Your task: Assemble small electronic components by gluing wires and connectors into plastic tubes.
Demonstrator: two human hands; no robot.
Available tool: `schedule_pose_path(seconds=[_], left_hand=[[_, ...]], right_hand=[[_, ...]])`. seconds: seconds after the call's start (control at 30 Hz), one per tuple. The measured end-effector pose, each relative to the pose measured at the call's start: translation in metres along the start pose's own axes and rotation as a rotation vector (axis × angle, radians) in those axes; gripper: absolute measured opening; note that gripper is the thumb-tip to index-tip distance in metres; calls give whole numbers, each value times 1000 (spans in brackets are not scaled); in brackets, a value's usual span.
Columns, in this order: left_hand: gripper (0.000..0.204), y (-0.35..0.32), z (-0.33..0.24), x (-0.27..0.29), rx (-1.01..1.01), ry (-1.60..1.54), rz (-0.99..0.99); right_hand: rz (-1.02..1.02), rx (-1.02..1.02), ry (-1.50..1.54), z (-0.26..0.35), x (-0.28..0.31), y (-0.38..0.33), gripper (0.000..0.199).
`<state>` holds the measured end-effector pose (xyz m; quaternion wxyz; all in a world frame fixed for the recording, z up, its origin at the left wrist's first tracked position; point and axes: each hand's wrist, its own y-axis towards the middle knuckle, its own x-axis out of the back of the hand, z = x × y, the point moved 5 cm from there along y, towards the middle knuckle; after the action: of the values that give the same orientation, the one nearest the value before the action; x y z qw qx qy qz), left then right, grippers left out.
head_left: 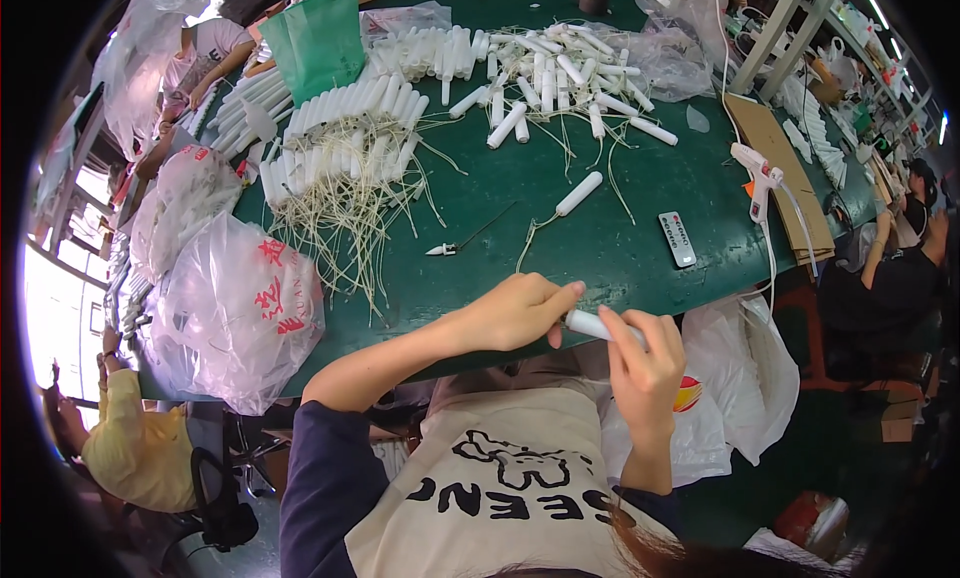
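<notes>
Both hands (520,313) (645,353) pinch white tube (590,325), grip closed.

Tubes (340,128) lie piled far left on the table (620,248), glue gun (757,175) at right

A crowded workshop floor under strip lighting

A green worktop (640,248) fills the middle of the room, with white metal shelving (790,18) rising at its far right corner. Bright daylight (50,308) pours in at the left edge, fluorescent lamps (880,3) glow at upper right, and a black office chair (215,498) stands on the grey floor (250,553).
</notes>
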<state>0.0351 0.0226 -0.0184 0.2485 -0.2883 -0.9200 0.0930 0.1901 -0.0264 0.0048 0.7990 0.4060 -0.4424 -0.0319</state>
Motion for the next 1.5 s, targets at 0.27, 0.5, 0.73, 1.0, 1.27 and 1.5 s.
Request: schedule_pose_path(seconds=[0.27,0.5,0.73,1.0,1.27,1.5], left_hand=[[62,17,28,-12,158,-358,44],[38,-1,22,9,-138,-441,-68],[26,-26,11,8,-319,-412,-69],[32,-111,-14,135,-118,28,-657],[56,-184,71,305,635,726,-1159],[55,-166,155,352,944,814,-1063]], right_hand=[[16,146,-98,17,-8,4,34],[16,-163,172,1,-9,-1,35],[233,-508,997,15,-54,-19,52],[2,-95,715,-2,-28,-1,45],[271,-182,326,-21,-42,-14,30],[301,-192,287,-22,-40,-15,17]])
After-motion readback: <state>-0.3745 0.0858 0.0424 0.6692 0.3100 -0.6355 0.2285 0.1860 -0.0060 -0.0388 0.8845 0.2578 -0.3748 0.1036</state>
